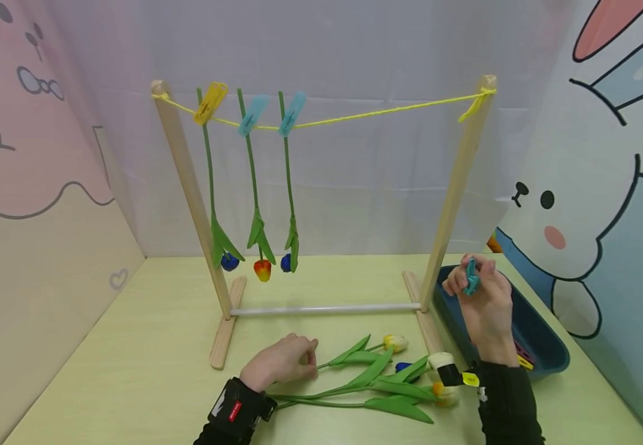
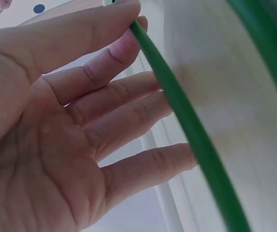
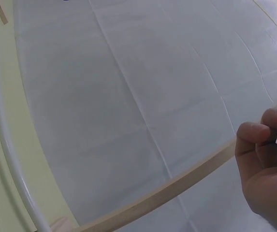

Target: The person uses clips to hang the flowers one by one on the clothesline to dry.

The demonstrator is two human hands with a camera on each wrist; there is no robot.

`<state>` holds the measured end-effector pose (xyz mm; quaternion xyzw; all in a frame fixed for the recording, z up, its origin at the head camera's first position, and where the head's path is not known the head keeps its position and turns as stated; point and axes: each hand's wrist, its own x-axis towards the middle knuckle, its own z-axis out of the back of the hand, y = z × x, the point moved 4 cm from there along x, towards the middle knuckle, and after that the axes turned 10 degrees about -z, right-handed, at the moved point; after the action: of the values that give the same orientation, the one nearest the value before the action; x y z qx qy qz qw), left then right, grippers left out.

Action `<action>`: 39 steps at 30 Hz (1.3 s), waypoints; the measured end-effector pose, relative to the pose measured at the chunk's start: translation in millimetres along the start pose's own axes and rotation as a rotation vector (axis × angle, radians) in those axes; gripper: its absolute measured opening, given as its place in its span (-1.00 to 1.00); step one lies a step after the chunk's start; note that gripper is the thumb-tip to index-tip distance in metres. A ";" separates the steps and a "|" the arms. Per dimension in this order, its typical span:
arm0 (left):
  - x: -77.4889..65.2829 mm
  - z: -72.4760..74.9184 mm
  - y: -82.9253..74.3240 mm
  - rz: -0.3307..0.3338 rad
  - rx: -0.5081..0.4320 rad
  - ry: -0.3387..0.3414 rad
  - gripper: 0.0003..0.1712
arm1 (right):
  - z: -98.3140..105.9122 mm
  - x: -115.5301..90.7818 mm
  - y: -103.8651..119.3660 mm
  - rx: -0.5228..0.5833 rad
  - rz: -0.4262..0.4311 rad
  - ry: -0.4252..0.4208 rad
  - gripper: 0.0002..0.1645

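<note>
Low over the table, my left hand [image 1: 285, 361] pinches the stem of an artificial tulip [image 2: 177, 104] between thumb and index finger; its other fingers stay spread in the left wrist view. My right hand [image 1: 485, 303], raised above the dark bin at the right, holds a teal clothespin [image 1: 471, 277]. Only an edge of that clothespin shows in the right wrist view. More tulips [image 1: 399, 389] with white, yellow and blue heads lie beside my left hand. Three tulips hang head down from a yellow string [image 1: 377, 112], held by a yellow clothespin [image 1: 210, 103] and two blue clothespins [image 1: 252, 115].
A wooden post [image 1: 190, 191] at the left and another post [image 1: 457, 191] at the right carry the string. A white rod [image 1: 327, 309] joins their feet low down. The dark blue bin [image 1: 555, 355] at the right contains some clothespins [image 1: 523, 355].
</note>
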<state>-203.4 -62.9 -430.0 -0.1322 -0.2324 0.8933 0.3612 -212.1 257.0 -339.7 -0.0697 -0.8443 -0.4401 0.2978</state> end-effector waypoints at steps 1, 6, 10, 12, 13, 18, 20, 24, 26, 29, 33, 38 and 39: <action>0.1 0.4 -0.1 0.000 0.006 0.000 -0.85 | 0.2 0.0 0.1 0.001 0.000 -0.003 -0.55; 1.5 2.0 -0.7 -0.026 -0.001 -0.011 -0.90 | 1.9 -0.3 -0.3 -0.011 0.002 -0.017 -0.55; 3.5 3.2 -1.4 -0.050 -0.019 -0.030 -0.90 | 3.1 0.2 -1.6 -0.024 0.002 -0.017 -0.54; 4.1 3.7 -1.3 -0.052 -0.024 -0.038 -0.91 | 3.4 0.4 -1.8 -0.031 0.001 -0.019 -0.54; 4.0 3.9 -1.2 -0.050 -0.030 -0.043 -0.91 | 3.2 0.4 -1.5 -0.031 -0.001 -0.017 -0.54; 3.4 4.8 -0.2 -0.055 -0.038 -0.060 -0.88 | 1.5 0.0 0.4 -0.041 -0.014 -0.019 -0.54; 3.4 5.0 0.0 -0.058 -0.045 -0.068 -0.86 | 1.0 -0.1 0.9 -0.056 -0.019 -0.027 -0.54; 3.6 5.2 1.9 -0.050 -0.057 -0.084 -0.85 | -0.3 -0.4 1.4 -0.035 -0.024 -0.014 -0.54; 4.1 5.7 3.6 -0.048 -0.053 -0.094 -0.85 | -0.7 -0.5 1.4 -0.026 -0.027 -0.008 -0.54; 4.7 6.2 5.3 -0.050 -0.041 -0.110 -0.84 | -1.4 -0.4 1.5 0.003 -0.027 0.010 -0.54; 5.2 8.3 4.3 -0.066 -0.001 -0.165 -0.82 | -1.1 0.0 1.7 0.017 -0.025 0.015 -0.53; 6.7 15.1 1.8 -0.075 0.051 -0.284 -0.82 | 0.0 0.0 1.2 0.009 -0.023 0.011 -0.54; 6.8 16.7 1.5 -0.078 0.059 -0.309 -0.83 | 0.3 -0.2 1.0 0.005 -0.022 0.008 -0.54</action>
<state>-215.8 -64.4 -417.0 0.0267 -0.2640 0.8947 0.3594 -211.7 257.9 -339.3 -0.0580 -0.8449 -0.4414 0.2965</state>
